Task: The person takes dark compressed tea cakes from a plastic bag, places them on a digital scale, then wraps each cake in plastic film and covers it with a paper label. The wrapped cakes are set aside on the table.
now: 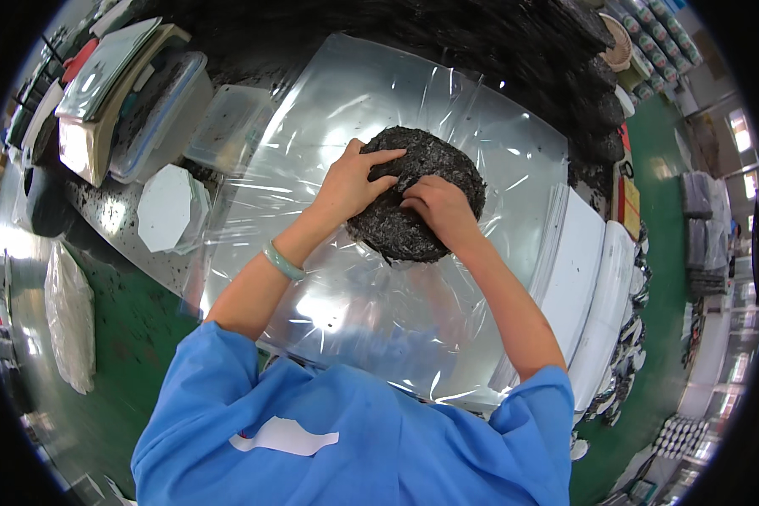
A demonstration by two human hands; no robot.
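Observation:
A round, black, fibrous cake that looks like dried seaweed (443, 152) sits in front of me on a clear plastic film sheet (354, 297), spread over a shiny flat surface. My left hand (354, 180) rests on the left part of the cake, its index finger and thumb spread apart on top. On my left forearm is a pale green bangle (283, 260). My right hand (441, 209) lies over the cake's lower right, fingers curled inward against its surface. Whether they pinch any of it is hidden.
Dark heaped cakes (531, 57) fill the far side. At left stand a blue-rimmed plastic tub (164, 120), a clear lidded box (231, 126) and a stack of white octagonal sheets (167, 209). Stacked white sheets (572, 259) and a plastic roll (607, 303) line the right side.

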